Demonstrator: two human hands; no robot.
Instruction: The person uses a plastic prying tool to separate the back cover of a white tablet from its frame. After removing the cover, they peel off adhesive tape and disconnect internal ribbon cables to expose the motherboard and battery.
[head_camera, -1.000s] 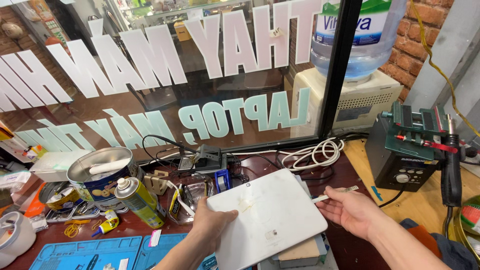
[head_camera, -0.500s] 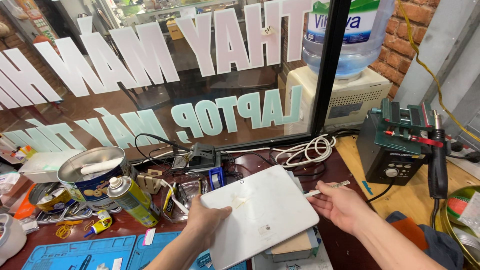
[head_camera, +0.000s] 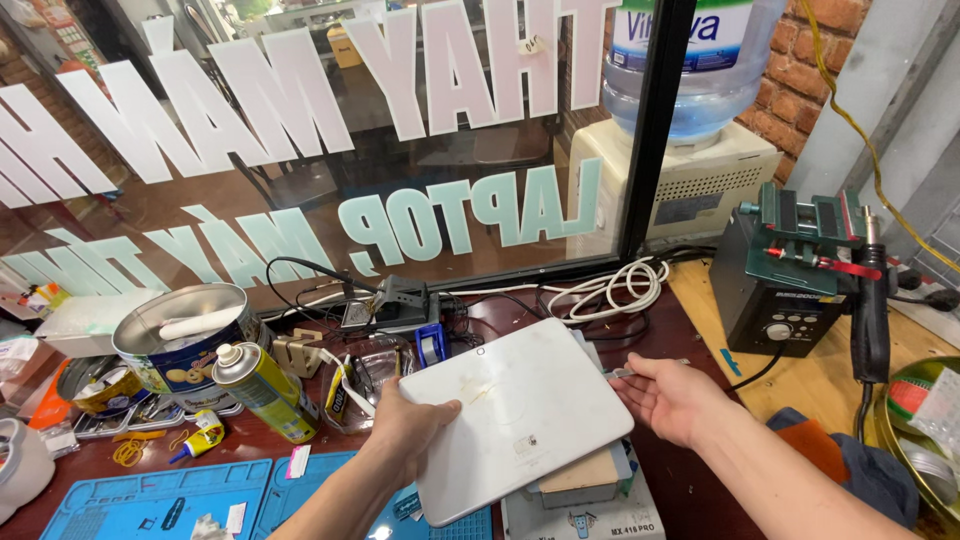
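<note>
My left hand (head_camera: 408, 428) grips the left edge of a white tablet (head_camera: 520, 410), held back side up and tilted over the workbench. The thumb lies on its back. My right hand (head_camera: 672, 396) hovers at the tablet's right edge, palm up, pinching a thin metal tool (head_camera: 640, 370) between thumb and fingers. Under the tablet sit a small wooden block (head_camera: 585, 472) and a white box (head_camera: 590, 515).
A yellow spray can (head_camera: 262, 390) and a round tin (head_camera: 178, 345) stand at the left, blue mats (head_camera: 150, 500) in front. Coiled white cable (head_camera: 615, 285) lies by the glass. A hot-air station (head_camera: 790, 275) with its black handle (head_camera: 870, 310) and a water dispenser (head_camera: 690, 170) stand at the right.
The tablet and both hands have stayed almost in place. The view has shifted slightly, so everything sits a little lower and to the left.
</note>
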